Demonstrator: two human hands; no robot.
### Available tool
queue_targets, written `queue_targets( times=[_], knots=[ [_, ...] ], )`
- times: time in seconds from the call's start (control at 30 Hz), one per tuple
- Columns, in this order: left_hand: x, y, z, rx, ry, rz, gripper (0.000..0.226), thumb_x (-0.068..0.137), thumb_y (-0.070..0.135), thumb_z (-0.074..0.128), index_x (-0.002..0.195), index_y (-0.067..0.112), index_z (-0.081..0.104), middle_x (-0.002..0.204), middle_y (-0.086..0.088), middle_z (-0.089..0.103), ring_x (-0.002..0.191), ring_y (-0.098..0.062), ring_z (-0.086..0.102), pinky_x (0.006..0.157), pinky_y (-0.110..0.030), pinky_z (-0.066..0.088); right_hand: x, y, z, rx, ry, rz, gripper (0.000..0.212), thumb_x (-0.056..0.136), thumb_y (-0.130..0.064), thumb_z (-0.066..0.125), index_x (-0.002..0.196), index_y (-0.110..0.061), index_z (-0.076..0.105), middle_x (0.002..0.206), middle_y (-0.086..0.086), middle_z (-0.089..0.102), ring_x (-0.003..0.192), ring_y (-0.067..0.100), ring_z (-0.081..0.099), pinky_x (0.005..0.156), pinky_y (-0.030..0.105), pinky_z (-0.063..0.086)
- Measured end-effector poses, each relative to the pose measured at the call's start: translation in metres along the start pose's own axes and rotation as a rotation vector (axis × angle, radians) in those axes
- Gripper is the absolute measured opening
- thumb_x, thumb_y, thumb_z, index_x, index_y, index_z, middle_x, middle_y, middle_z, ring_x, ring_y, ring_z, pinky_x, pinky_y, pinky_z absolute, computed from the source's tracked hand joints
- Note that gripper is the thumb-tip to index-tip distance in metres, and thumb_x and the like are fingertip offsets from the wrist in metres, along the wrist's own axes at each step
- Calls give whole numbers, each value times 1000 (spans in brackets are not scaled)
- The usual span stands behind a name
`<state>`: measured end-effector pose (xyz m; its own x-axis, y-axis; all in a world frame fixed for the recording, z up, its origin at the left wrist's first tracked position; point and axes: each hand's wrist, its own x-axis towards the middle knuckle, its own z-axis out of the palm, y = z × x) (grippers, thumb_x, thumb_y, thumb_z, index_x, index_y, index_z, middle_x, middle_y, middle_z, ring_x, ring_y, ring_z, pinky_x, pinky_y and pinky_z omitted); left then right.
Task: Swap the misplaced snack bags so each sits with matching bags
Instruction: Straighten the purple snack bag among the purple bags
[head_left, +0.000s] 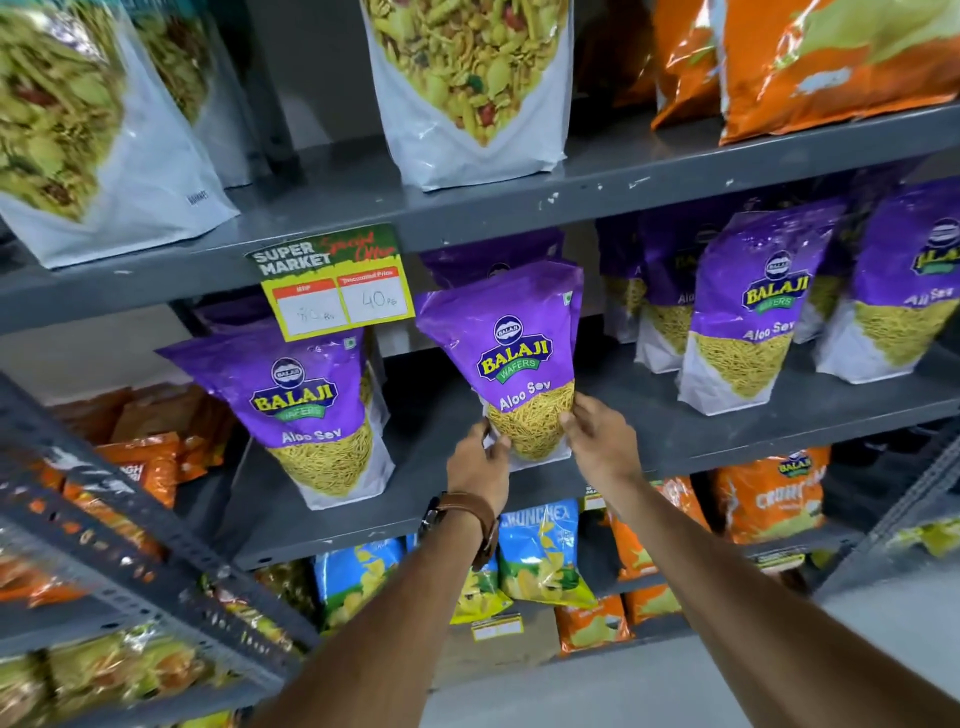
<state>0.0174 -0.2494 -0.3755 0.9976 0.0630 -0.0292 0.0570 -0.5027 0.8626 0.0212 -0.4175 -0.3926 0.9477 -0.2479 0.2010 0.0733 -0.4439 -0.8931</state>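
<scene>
Holding a purple Aloo Sev bag (511, 364) at its lower corners, we are keeping it upright over the front part of the middle shelf (675, 441), and we cannot tell if its bottom is touching the shelf or not. Our left hand (478, 462) is gripping the lower left corner of the bag with the fingers closed on it, and our right hand (597, 441) is pressing on the lower right edge, fingers curled around the side. We are wearing a brown strap (475, 512) on the left wrist. Just beside the bag, to the left, another purple bag (306, 410) is standing on the same shelf, and to the right more purple bags (748, 317) are standing in a row. A yellow price tag (337, 291) is hanging from the upper shelf edge, above and left of the held bag. On the upper shelf, white mixture bags (467, 88) and orange bags (831, 62) are standing. Below us, blue bags (540, 551) and other orange bags (769, 493) are filling the lower shelf.
</scene>
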Motion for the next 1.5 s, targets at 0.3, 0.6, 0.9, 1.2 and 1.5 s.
queue_targets(
  times=[0.3,0.6,0.9,1.2,1.5],
  knots=[
    [-3,6,1,-56,17,-9,42,101,25,55,143,18,52,134,-8,67,125,-30,61,92,-25,39,6,10,1,15,24,-12,27,101,-20,61,126,-17,69,108,0,80,97,17,73,72,8,43],
    [18,12,-4,-5,109,153,35,98,35,51,132,30,51,126,-2,66,119,-28,62,95,-37,48,7,12,1,68,15,27,38,102,-18,59,140,-15,61,123,3,75,108,13,70,72,-6,40],
    [46,58,-55,-467,426,287,20,104,24,52,115,9,60,84,7,64,64,0,62,52,-13,51,2,3,-1,207,-48,64,50,77,-44,88,119,-38,61,104,-21,74,96,-7,70,77,9,54],
    [58,72,-57,-449,426,304,14,96,32,64,102,19,66,69,4,62,61,-7,57,64,-31,52,4,6,9,177,14,98,55,77,-42,88,123,-21,65,104,-12,76,101,9,73,89,36,62],
    [59,73,-57,-499,357,263,20,100,26,60,112,11,65,79,4,63,65,-2,59,55,-14,52,0,0,11,145,45,87,50,81,-39,85,124,-21,66,102,-12,73,100,13,72,88,31,59]
  ],
)
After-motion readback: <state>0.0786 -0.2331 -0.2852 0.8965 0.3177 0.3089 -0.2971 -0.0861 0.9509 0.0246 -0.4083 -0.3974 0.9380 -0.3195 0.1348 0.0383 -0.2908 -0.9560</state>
